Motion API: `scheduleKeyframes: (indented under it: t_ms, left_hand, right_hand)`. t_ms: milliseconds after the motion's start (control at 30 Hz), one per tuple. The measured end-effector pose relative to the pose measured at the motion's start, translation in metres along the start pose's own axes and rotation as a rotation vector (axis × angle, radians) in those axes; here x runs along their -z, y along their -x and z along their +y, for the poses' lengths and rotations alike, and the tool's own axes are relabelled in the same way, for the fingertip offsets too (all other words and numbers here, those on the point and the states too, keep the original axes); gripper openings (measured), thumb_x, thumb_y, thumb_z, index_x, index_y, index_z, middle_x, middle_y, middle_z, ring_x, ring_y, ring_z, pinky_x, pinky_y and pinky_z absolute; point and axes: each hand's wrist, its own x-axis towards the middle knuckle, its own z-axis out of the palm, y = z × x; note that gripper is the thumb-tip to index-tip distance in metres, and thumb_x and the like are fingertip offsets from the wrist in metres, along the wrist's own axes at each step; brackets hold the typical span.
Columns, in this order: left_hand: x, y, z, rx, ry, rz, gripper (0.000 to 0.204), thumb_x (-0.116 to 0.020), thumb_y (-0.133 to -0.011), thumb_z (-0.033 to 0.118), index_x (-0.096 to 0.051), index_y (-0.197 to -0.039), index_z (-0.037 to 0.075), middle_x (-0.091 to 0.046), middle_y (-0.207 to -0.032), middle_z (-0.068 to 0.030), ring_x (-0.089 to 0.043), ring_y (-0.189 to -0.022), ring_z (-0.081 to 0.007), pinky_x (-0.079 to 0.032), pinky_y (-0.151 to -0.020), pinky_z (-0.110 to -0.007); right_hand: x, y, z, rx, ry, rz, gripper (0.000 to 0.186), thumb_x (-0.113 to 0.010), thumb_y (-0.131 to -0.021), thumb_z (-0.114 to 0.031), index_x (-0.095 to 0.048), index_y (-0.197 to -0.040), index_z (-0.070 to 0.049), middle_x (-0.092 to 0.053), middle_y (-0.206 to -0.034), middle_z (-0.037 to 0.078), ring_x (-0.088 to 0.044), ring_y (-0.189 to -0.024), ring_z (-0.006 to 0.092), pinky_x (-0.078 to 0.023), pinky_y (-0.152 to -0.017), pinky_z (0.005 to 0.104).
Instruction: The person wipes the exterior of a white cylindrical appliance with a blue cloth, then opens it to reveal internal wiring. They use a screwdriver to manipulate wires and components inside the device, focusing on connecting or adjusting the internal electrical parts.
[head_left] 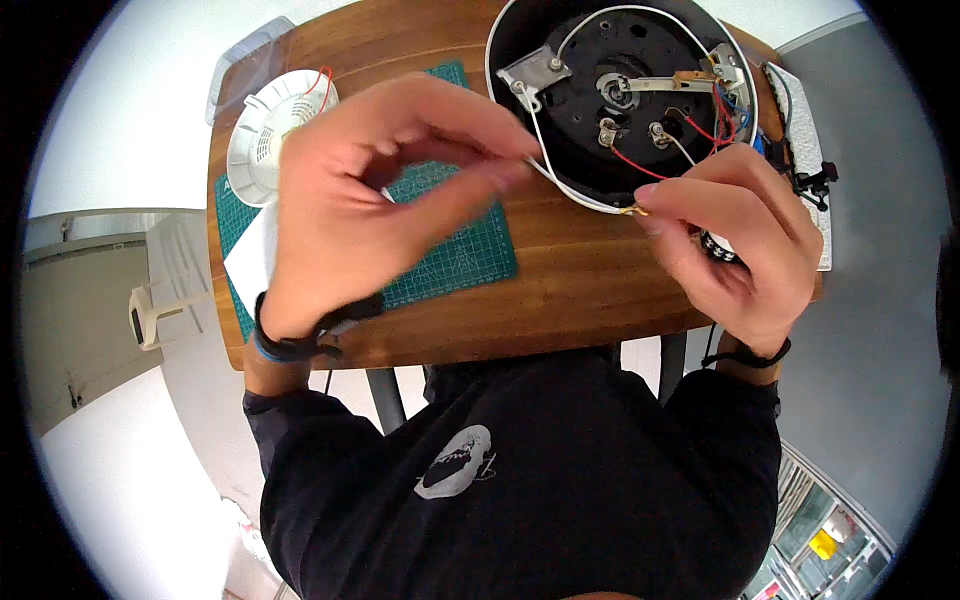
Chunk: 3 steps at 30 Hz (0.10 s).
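Note:
A thin white wire [592, 204] runs in front of the round black appliance base [575, 100], which lies with its inside facing up. My right hand [752, 240] pinches the wire's end, where a short yellowish stretch shows at the fingertips. Farther along, the thumb and forefinger of my left hand [340, 200] close on the white wire near the base's left rim; the grip is slightly blurred. Inside the base sit a metal bracket [535, 72], a metal strip [660, 84] and several screw terminals. Red wires [638, 166] cross the inside toward the right.
A white vented plastic cover [265, 140] rests at the left, partly on a green cutting mat [455, 255]. White paper [252, 262] lies beside my left wrist. The wooden table [580, 300] has a curved near edge. A black clip-like part [818, 180] stands at the right edge.

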Motion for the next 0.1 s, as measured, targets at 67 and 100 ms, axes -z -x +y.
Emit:
scheduleKeyframes:
  t_ms: [67, 100]
  left_hand:
    - [-0.012, -0.006, 0.013, 0.023, 0.102, -0.022, 0.026, -0.078, -0.091, -0.015, -0.075, -0.114, -0.002, -0.078, -0.116, -0.0177, -0.078, -0.109, -0.0276, -0.064, -0.095, -0.036]
    - [-0.015, -0.008, 0.017, 0.028, 0.135, -0.042, 0.025, -0.078, -0.091, -0.014, -0.076, -0.113, -0.002, -0.078, -0.117, -0.0186, -0.078, -0.110, -0.0290, -0.064, -0.096, -0.036]
  right_hand:
    - [0.001, -0.003, -0.001, 0.010, -0.001, -0.013, 0.034, -0.087, -0.076, 0.010, -0.080, -0.106, -0.004, -0.075, -0.089, 0.010, -0.071, -0.074, 0.0210, -0.054, -0.062, 0.0296]
    - [0.002, -0.004, -0.001, 0.017, -0.002, -0.023, 0.034, -0.087, -0.077, 0.009, -0.080, -0.107, -0.004, -0.075, -0.089, 0.010, -0.071, -0.075, 0.0211, -0.055, -0.063, 0.0296]
